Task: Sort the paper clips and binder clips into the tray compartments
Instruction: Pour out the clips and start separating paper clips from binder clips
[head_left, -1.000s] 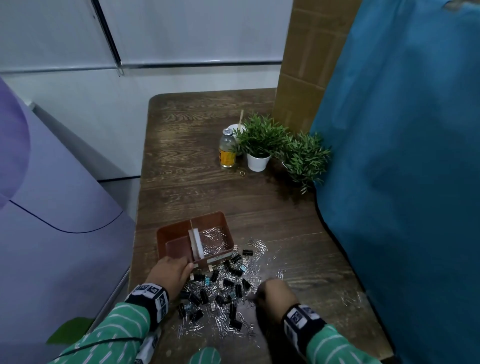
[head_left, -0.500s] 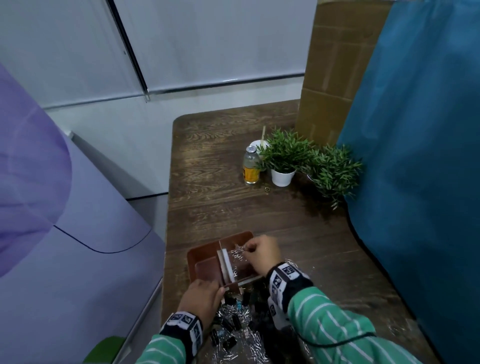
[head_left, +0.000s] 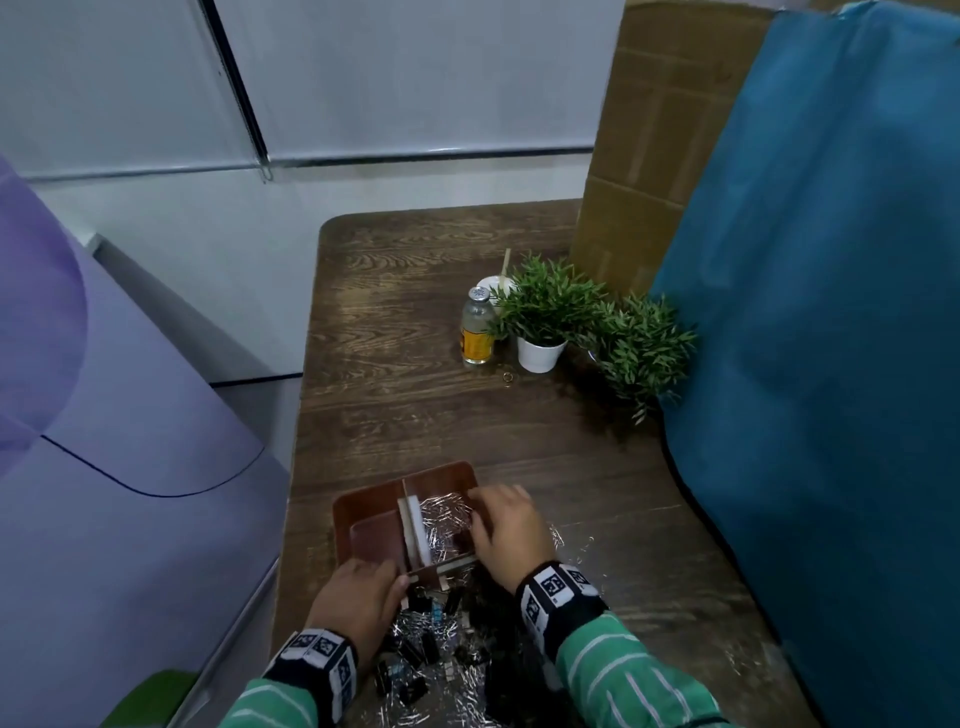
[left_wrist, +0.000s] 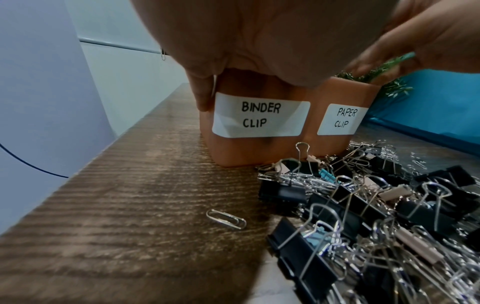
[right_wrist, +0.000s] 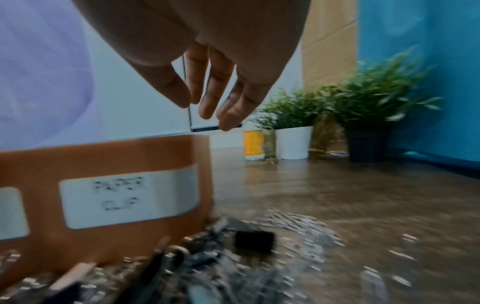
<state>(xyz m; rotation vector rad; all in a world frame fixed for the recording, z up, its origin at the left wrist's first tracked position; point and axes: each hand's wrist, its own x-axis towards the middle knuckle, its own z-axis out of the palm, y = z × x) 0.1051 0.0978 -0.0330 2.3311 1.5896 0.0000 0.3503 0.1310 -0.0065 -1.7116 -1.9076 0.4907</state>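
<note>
A brown tray has two compartments. The wall of the left one is labelled BINDER CLIP and it looks bare. The right one is labelled PAPER CLIP and holds silver paper clips. My left hand grips the tray's near left corner, fingers curled over the rim. Over the paper clip compartment hovers my right hand, its fingers loose and pointing down with nothing in them. A mixed pile of black binder clips and paper clips lies just in front of the tray.
One stray paper clip lies left of the pile. A small bottle, two potted plants and a little ring stand further back. A blue cloth hangs along the table's right side.
My right hand left the pile, moved up over the paper clip compartment and opened its pinched fingers. My left hand stayed on the tray's near corner.
</note>
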